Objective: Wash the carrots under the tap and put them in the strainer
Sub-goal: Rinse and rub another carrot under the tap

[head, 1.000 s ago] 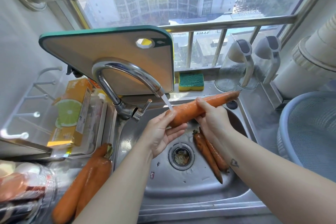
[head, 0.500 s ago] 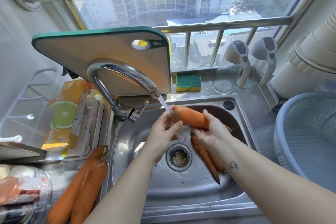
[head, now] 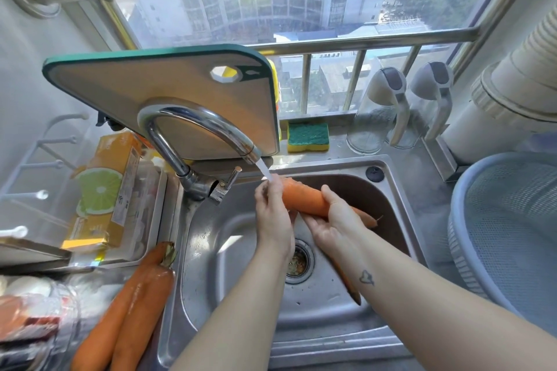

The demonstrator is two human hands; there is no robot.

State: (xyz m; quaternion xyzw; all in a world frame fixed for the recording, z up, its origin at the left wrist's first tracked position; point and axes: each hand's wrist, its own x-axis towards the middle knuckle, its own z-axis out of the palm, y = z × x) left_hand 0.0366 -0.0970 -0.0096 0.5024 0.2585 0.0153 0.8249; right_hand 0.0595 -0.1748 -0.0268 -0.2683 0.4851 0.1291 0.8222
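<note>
Fingers [head: 266, 194], left hand [head: 274, 217] and right hand [head: 333, 218], curl round carrot [head: 303, 200] near sink's [head: 331, 161] back edge: stiff, likely slippery; grip mid-body.

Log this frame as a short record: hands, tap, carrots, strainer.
carrot in hand: over the sink, blunt end under the stream
left hand: grips the blunt end
right hand: grips the middle, thumb on top
tap: running
waiting carrots: two, left of the sink
sink carrot: in the basin, partly hidden by the right forearm
strainer: right of the sink, no carrot visible inside
</note>
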